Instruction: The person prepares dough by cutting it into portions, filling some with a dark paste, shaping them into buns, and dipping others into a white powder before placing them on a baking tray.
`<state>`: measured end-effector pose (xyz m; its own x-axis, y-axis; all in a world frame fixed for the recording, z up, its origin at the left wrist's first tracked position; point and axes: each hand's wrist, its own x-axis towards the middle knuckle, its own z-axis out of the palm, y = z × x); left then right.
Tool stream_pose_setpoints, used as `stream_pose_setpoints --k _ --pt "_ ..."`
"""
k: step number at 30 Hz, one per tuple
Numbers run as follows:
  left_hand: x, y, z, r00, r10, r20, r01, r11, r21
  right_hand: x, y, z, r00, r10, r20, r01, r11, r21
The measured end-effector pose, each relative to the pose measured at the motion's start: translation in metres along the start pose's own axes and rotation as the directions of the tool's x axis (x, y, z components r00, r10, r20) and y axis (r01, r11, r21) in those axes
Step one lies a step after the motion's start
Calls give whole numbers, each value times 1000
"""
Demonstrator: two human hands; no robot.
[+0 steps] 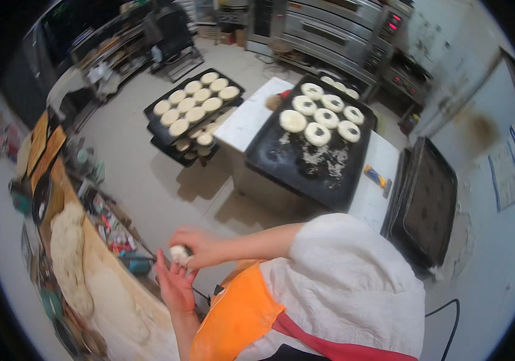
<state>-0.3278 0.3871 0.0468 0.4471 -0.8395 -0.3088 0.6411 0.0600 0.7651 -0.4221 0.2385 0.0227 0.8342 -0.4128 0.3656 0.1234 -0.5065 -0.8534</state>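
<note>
My right hand (pixel 202 247) reaches across from the right, its fingers curled round a small ball of pale dough (pixel 179 254). A dark patch, perhaps filling, shows at the ball's side next to the fingers. Just below, my left hand (pixel 177 290) is turned palm up with its fingers stretched out; its fingertips come close to the ball, and I cannot tell whether they touch it. Both hands are above the floor, to the right of a floured wooden worktop (pixel 104 274). A long, thick roll of dough (pixel 71 259) lies along that worktop.
A black baking tray (pixel 281 174) with several filled dough rounds (pixel 326 118) stands on a white table (pixel 248 117). Left of it, stacked trays hold flat dough rounds (pixel 195 114). A yellow-and-blue scraper (pixel 378 179) lies near upright trays (pixel 426 204). Ovens (pixel 329 36) stand behind.
</note>
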Motion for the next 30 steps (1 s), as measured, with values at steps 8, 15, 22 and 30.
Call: stream_pose_setpoints --k 8,15,22,30 --pt "111 -70 98 968 -235 90 169 872 460 -145 51 -289 563 267 -782 -614 769 -179" --pt "161 -110 165 927 -353 130 225 798 559 -245 145 -382 343 445 -827 -939 175 -295" --pt "190 -117 181 868 -472 152 311 758 573 -248 190 -363 392 261 -882 -917 193 -350" --pt "203 -122 181 817 -533 222 338 754 564 -231 161 -380 473 291 -832 -878 73 -474"
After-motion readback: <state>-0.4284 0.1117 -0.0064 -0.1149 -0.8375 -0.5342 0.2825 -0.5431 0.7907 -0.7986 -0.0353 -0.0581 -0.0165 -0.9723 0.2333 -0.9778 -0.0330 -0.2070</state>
